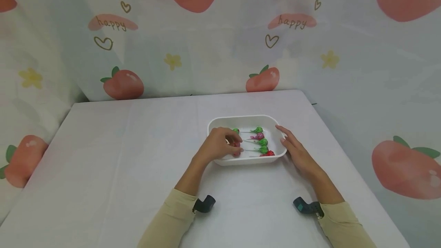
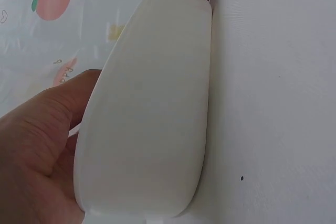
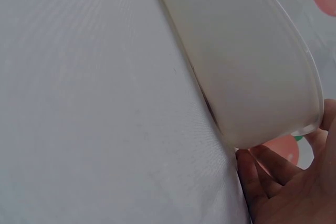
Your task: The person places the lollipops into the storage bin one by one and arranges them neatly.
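Observation:
A white plastic tray point(image 1: 248, 160) stands on the table with several lollipops in it. On its right side lie green lollipops point(image 1: 263, 149), a purple-pink lollipop point(image 1: 257, 136) and a red lollipop point(image 1: 268, 153), their white sticks pointing left. My left hand point(image 1: 218, 142) reaches over the left end, bent fingers and thumb around red lollipop heads point(image 1: 236, 153); I cannot tell whether it pinches one. Another green head point(image 1: 236, 130) shows just beyond those fingers. At the right end, my right hand point(image 1: 299, 156) holds the tray, with fingertips at its rim and wall.
A white cloth covers the table point(image 1: 120, 171), which stretches far to the left of the tray. Behind and beside it hangs a curtain point(image 1: 213, 56) printed with peaches. Dark wrist cameras point(image 1: 204, 204) sit at both cuffs.

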Motion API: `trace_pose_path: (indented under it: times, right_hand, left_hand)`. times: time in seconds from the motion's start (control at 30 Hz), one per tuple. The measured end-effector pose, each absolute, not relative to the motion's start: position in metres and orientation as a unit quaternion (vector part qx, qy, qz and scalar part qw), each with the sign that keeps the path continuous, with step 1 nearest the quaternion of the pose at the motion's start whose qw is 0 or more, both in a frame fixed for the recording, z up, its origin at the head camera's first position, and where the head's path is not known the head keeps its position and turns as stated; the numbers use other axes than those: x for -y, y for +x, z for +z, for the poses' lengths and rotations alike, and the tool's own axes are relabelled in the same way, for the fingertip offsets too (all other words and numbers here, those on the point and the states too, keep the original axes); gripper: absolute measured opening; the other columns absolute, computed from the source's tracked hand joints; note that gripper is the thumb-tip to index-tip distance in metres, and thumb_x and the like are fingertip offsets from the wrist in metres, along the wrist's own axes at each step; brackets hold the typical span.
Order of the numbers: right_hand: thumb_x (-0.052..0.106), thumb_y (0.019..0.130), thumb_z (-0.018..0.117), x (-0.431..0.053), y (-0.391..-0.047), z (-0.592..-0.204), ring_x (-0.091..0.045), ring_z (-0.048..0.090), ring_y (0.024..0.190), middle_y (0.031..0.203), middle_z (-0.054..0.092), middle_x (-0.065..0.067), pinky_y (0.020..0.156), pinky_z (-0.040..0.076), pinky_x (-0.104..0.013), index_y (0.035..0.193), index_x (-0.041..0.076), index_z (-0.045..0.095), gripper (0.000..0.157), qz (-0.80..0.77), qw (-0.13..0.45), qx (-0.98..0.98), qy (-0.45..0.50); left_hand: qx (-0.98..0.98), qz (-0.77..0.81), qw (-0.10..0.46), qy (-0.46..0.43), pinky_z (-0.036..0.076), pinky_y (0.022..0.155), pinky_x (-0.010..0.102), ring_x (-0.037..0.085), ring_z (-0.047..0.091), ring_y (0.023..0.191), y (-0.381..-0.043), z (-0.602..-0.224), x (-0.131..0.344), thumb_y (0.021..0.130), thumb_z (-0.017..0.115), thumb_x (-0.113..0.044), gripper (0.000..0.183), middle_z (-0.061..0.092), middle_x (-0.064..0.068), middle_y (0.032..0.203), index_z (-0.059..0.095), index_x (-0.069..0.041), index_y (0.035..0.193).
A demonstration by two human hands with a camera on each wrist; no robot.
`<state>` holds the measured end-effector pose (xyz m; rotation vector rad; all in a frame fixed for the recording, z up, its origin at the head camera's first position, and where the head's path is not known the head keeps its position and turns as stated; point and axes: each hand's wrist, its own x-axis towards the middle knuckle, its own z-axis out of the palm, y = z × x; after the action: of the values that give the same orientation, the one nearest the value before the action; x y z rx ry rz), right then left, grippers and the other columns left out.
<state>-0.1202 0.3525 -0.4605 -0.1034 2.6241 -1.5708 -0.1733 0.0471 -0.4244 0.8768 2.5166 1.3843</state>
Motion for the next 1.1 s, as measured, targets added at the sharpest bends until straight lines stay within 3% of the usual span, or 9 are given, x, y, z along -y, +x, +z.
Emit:
trace_pose_path:
  times: [0.43,0.57,0.77,1.0,1.1]
  right_hand:
    - [0.038,0.113,0.035,-0.352,-0.126,-0.462,-0.037,0.003,0.156,0.173,0.008,-0.006,0.116,0.013,-0.069,0.165,0.031,0.023,0.054,-0.505,0.046,-0.861,-0.039]
    - [0.040,0.113,0.035,-0.353,-0.127,-0.461,-0.037,0.002,0.156,0.173,0.008,-0.007,0.116,0.012,-0.069,0.166,0.031,0.023,0.055,-0.502,0.047,-0.863,-0.039]
    - [0.038,0.113,0.035,-0.357,-0.128,-0.458,-0.040,0.002,0.156,0.173,0.006,-0.009,0.115,0.012,-0.070,0.166,0.028,0.022,0.055,-0.507,0.047,-0.860,-0.038]
    - [0.038,0.114,0.035,-0.360,-0.122,-0.458,-0.046,0.007,0.154,0.172,0.009,-0.010,0.113,0.016,-0.072,0.166,0.028,0.022,0.055,-0.492,0.038,-0.869,-0.044]
    - [0.039,0.114,0.032,-0.361,-0.119,-0.458,-0.046,0.015,0.153,0.171,0.016,-0.012,0.112,0.021,-0.072,0.166,0.031,0.021,0.054,-0.477,0.019,-0.877,-0.048]
  left_hand:
    - [-0.788,0.523,0.068,0.318,0.054,0.081,0.033,0.021,0.066,0.087,-0.184,-0.423,-0.008,0.082,0.091,-0.017,0.030,0.075,0.010,0.097,0.079,-0.005,0.107]
    - [-0.798,0.515,0.052,0.308,0.054,0.080,0.034,0.021,0.065,0.088,-0.185,-0.419,0.013,0.083,0.090,-0.016,0.027,0.075,0.009,0.097,0.079,-0.005,0.106]
    - [-0.825,0.486,0.028,0.287,0.053,0.078,0.035,0.017,0.064,0.089,-0.186,-0.416,0.039,0.084,0.089,-0.019,0.021,0.074,0.003,0.097,0.080,-0.014,0.103]
    - [-0.871,0.428,0.026,0.240,0.053,0.083,0.038,0.015,0.063,0.095,-0.179,-0.422,0.075,0.090,0.083,-0.028,0.036,0.072,0.003,0.107,0.074,-0.010,0.120]
    - [-0.888,0.405,0.020,0.219,0.052,0.084,0.039,0.016,0.063,0.098,-0.174,-0.423,0.099,0.092,0.081,-0.031,0.037,0.071,0.003,0.111,0.073,-0.010,0.122]
